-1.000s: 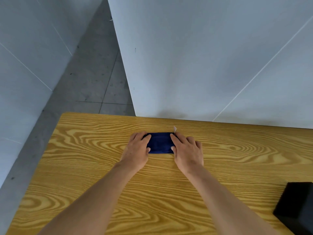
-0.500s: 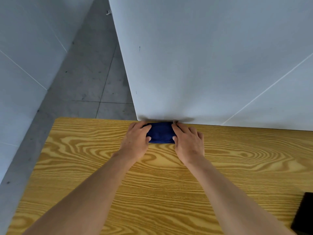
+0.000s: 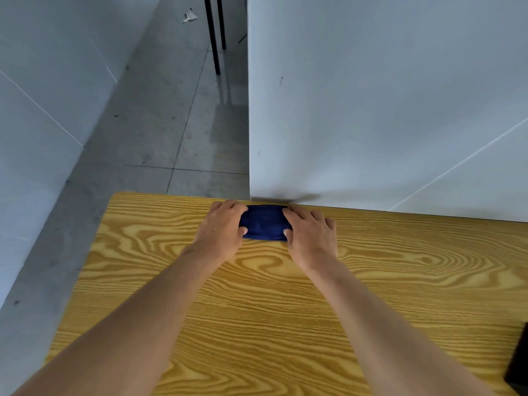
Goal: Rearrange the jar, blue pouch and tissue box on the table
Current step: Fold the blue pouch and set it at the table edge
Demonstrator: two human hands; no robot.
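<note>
The blue pouch (image 3: 264,222) lies flat at the far edge of the wooden table (image 3: 400,281), up against the foot of the white wall panel. My left hand (image 3: 221,231) grips its left end, fingers over the top and thumb at the near side. My right hand (image 3: 310,237) grips its right end the same way. Both ends of the pouch are hidden under my fingers. A black box-like thing (image 3: 518,364) shows only as a sliver at the right edge; I cannot tell what it is. No jar is in view.
A white wall panel (image 3: 371,110) rises right behind the table's far edge. Grey tiled floor (image 3: 171,124) lies beyond the table's left corner, with black furniture legs (image 3: 215,35) and a scrap of white paper (image 3: 189,17) farther back.
Both hands have slid the pouch away from me, from the table's middle to its far edge by the wall. The view has tilted up, and the black thing has slipped towards the right edge.
</note>
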